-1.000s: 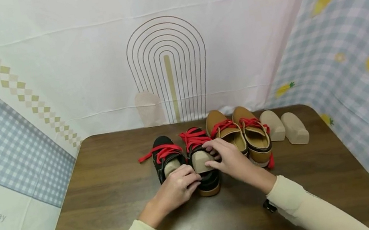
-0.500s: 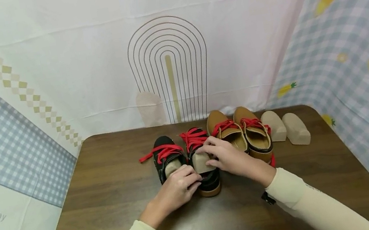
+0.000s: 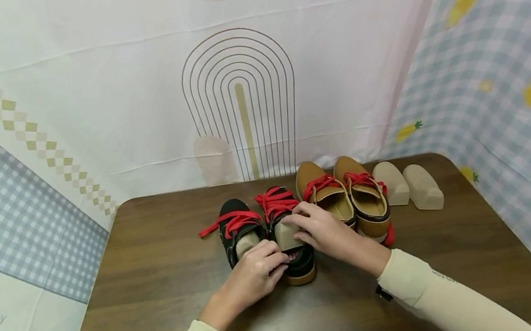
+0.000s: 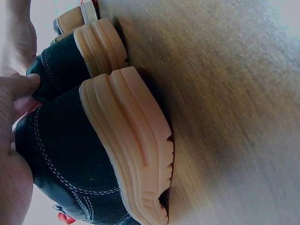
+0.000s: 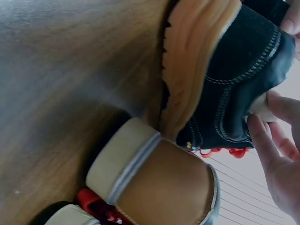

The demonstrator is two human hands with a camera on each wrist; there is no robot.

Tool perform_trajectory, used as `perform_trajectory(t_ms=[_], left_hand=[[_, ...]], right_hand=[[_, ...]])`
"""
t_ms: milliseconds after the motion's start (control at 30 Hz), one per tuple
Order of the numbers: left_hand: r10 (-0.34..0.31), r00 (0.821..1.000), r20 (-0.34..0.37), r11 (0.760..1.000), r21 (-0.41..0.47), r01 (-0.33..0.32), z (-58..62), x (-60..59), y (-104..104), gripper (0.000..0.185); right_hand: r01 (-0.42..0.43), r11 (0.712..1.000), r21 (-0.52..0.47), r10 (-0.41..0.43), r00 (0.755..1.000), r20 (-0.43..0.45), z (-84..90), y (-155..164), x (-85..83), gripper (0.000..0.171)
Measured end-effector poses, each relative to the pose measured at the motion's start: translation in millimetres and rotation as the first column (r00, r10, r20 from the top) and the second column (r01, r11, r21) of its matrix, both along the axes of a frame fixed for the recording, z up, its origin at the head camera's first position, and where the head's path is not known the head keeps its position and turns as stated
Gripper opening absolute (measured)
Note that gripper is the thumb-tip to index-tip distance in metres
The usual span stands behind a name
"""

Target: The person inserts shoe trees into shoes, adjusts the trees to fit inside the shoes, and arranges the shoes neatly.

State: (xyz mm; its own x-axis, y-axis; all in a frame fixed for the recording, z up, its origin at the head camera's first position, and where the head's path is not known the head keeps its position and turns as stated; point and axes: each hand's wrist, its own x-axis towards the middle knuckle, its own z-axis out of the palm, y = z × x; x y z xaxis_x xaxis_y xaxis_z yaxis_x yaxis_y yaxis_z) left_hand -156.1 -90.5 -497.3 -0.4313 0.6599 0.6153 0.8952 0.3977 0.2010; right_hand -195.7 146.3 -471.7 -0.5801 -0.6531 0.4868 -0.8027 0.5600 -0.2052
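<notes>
Two black shoes with red laces stand side by side, the left black shoe (image 3: 232, 207) and the right black shoe (image 3: 301, 269). A beige shoe insert (image 3: 285, 237) sits in the right one's opening, and a second shoe insert (image 3: 246, 244) in the left one's. My left hand (image 3: 257, 270) reaches across the left shoe and pinches the right shoe's collar near the heel; the left wrist view shows the thumb on that black heel (image 4: 61, 65). My right hand (image 3: 326, 232) holds the insert in the right shoe from its right side, fingers at the collar.
A pair of tan shoes (image 3: 312, 172) with red laces stands just right of the black pair, close to my right hand. Two loose beige inserts (image 3: 424, 188) lie beyond them at the table's back right. Patterned cloths (image 3: 144, 103) hang behind and beside the wooden table (image 3: 161, 300).
My right hand's index finger has shifted left and slightly down, over the insert. The left hand keeps its place on the right black shoe. The head view has tilted slightly.
</notes>
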Motion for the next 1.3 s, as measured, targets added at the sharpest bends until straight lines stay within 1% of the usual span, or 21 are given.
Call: perform_trajectory(t_ms=[133, 267, 333, 433, 567, 633, 700, 800, 867, 933, 1000, 1067, 1200, 1300], left_hand=[[0.004, 1.0, -0.013, 1.0, 0.004, -0.004, -0.8, 0.0, 0, 0.013], [0.001, 1.0, -0.01, 1.0, 0.007, -0.001, -0.5, -0.1, 0, 0.013], [-0.002, 1.0, -0.006, 1.0, 0.01, 0.002, -0.4, 0.1, 1, 0.013], [-0.002, 1.0, -0.005, 1.0, 0.013, 0.003, -0.3, 0.6, 2, 0.013], [0.002, 1.0, -0.006, 1.0, 0.01, -0.002, 0.1, 1.0, 2, 0.013], [0.004, 1.0, -0.008, 1.0, 0.005, -0.004, 0.7, 0.7, 3, 0.013], [0.005, 1.0, -0.008, 1.0, 0.004, -0.005, 1.0, 0.5, 3, 0.013], [0.005, 1.0, -0.013, 1.0, 0.004, -0.005, 0.5, 0.3, 2, 0.013], [0.003, 1.0, -0.016, 1.0, 0.004, -0.003, 0.1, 0.3, 2, 0.013], [0.002, 1.0, -0.019, 1.0, 0.003, -0.002, 0.3, 0.3, 1, 0.013], [0.003, 1.0, -0.018, 1.0, -0.001, -0.003, 0.8, 0.1, 2, 0.013], [0.006, 1.0, -0.016, 1.0, -0.001, -0.006, 1.2, 0.2, 2, 0.013], [0.005, 1.0, -0.007, 1.0, 0.0, -0.005, 1.9, 0.2, 3, 0.014], [0.007, 1.0, -0.004, 1.0, -0.001, -0.007, 2.3, 0.2, 3, 0.014]], right_hand=[[0.013, 1.0, -0.005, -0.013, 1.0, 0.004, -2.3, 0, 0.4, 0.037], [0.063, 0.998, -0.025, -0.06, 0.993, 0.1, 5.3, -2, -0.8, 0.032], [0.097, 0.995, -0.026, -0.091, 0.982, 0.163, 11.0, -4, -2.9, 0.029], [0.13, 0.991, 0.007, -0.128, 0.961, 0.243, 17.9, -6, -6.6, 0.028], [0.156, 0.986, 0.054, -0.165, 0.942, 0.291, 20.5, -9, -9.5, 0.03], [0.165, 0.984, 0.067, -0.178, 0.942, 0.284, 19.6, -10, -9.2, 0.03], [0.17, 0.982, 0.086, -0.187, 0.949, 0.254, 17.3, -10, -7.8, 0.03], [0.161, 0.98, 0.114, -0.179, 0.97, 0.167, 10.4, -9, -4.1, 0.03], [0.154, 0.982, 0.108, -0.164, 0.982, 0.095, 3.7, -7, -1.8, 0.03], [0.151, 0.984, 0.09, -0.154, 0.987, 0.034, -2.2, -4, -0.6, 0.03], [0.148, 0.987, 0.059, -0.148, 0.989, 0.006, -6.7, -3, -0.9, 0.031], [0.144, 0.989, 0.016, -0.145, 0.989, 0.016, -9.2, -2, -2.2, 0.033], [0.136, 0.988, -0.074, -0.128, 0.986, 0.102, -12.1, -2, -5.1, 0.034], [0.134, 0.986, -0.104, -0.119, 0.983, 0.141, -11.7, -3, -6.3, 0.034]])
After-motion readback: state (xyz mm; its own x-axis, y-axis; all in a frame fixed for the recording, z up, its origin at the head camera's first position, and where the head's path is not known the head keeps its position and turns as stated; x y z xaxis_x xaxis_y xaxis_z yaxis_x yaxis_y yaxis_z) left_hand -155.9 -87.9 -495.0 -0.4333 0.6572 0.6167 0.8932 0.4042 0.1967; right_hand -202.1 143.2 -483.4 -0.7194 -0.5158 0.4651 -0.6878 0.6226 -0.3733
